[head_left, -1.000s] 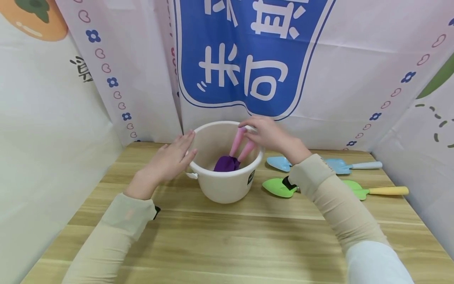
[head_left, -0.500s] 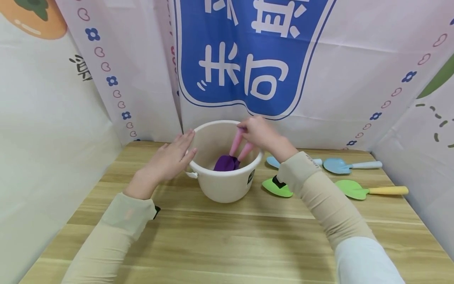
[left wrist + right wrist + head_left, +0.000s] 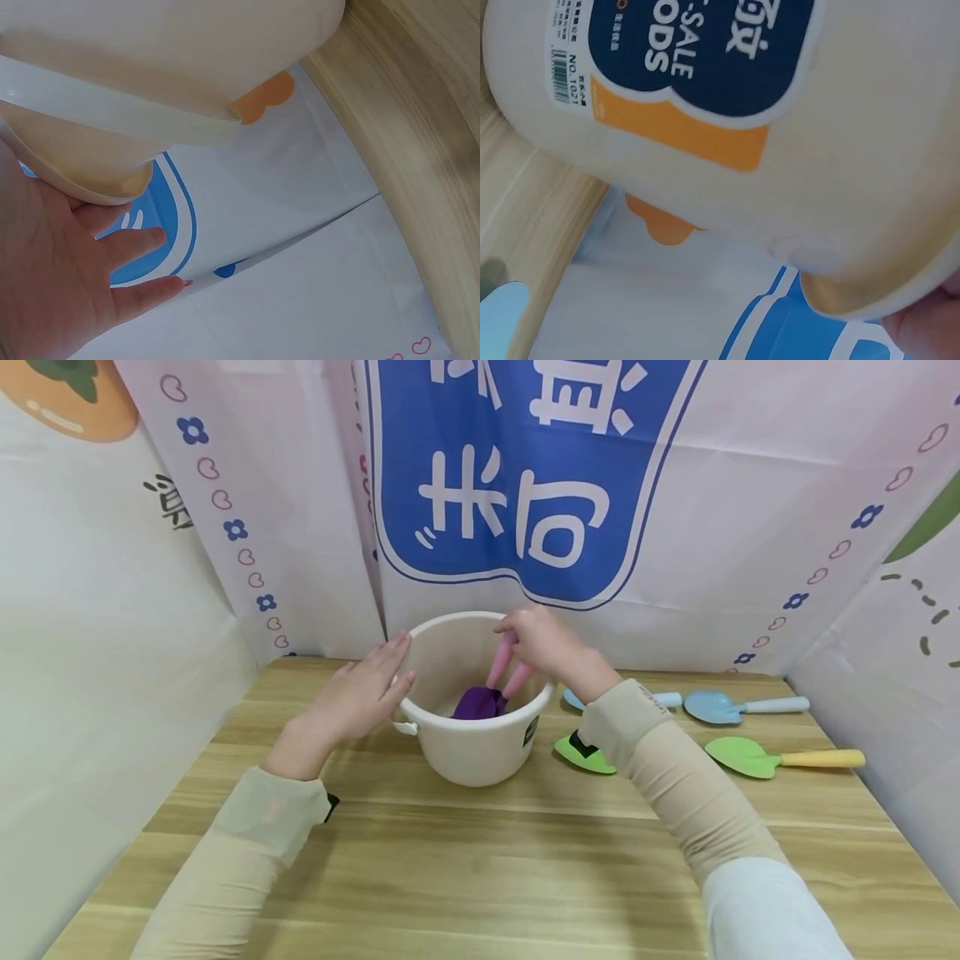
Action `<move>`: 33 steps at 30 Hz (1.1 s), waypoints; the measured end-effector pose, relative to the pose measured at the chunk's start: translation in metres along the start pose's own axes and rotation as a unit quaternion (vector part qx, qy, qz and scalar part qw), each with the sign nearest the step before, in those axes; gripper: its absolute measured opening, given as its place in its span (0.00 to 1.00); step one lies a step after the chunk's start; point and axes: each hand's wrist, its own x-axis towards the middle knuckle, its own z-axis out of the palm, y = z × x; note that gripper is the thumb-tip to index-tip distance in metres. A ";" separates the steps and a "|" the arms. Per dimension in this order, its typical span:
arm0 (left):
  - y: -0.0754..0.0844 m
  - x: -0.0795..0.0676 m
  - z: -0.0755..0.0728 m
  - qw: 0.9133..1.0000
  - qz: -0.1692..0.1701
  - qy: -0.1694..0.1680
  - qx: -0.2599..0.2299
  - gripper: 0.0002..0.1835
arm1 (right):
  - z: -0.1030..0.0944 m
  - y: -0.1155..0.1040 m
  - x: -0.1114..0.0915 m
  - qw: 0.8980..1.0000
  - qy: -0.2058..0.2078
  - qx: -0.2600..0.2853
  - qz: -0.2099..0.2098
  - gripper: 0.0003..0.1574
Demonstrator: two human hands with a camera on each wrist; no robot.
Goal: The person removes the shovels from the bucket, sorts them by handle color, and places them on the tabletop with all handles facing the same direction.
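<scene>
A cream bucket (image 3: 472, 760) stands upright at the table's far edge. Inside it lean two hand trowels with pink handles; a purple blade (image 3: 476, 703) shows low in the bucket. Over the bucket's right rim, my right hand (image 3: 543, 643) grips the upper end of one pink handle (image 3: 501, 662). The second pink handle (image 3: 517, 678) stands just below that hand, partly covered. My left hand (image 3: 352, 697) rests against the left rim, fingers spread and straight, as the left wrist view also shows. From the right wrist, mostly the bucket's labelled wall (image 3: 840, 150) is visible.
Two blue trowels, one with its blade (image 3: 712, 706) in full view, lie right of the bucket. Nearer lie a green trowel with a yellow handle (image 3: 821, 758) and another green blade (image 3: 588, 755) partly under my right sleeve. Printed cloth (image 3: 750, 527) hangs behind the table.
My right hand has shifted slightly left and its fingers have closed on the pink handle. The right forearm moved left too, uncovering trowels. The left hand stays put.
</scene>
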 end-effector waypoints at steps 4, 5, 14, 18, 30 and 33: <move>0.001 0.000 -0.001 1.000 0.000 0.002 -0.004 0.38 | 0.000 -0.001 0.000 1.000 0.002 0.013 0.006 0.31; 0.001 0.000 -0.001 1.000 0.000 0.001 -0.003 0.37 | 0.000 -0.001 0.000 1.000 0.008 0.006 0.005 0.31; 0.001 -0.001 -0.001 1.000 -0.001 -0.005 0.005 0.38 | 0.000 0.002 0.003 0.996 0.076 -0.042 -0.026 0.27; 0.002 -0.001 -0.002 1.000 0.002 -0.002 0.007 0.37 | -0.001 -0.001 0.002 0.990 0.107 -0.073 -0.055 0.23; 0.001 0.000 -0.001 1.000 -0.001 0.001 0.007 0.36 | -0.001 -0.005 -0.006 0.978 0.117 -0.023 -0.169 0.13; 0.001 0.001 -0.001 1.000 -0.001 0.002 0.008 0.36 | -0.001 -0.005 -0.007 0.979 0.104 0.007 -0.175 0.12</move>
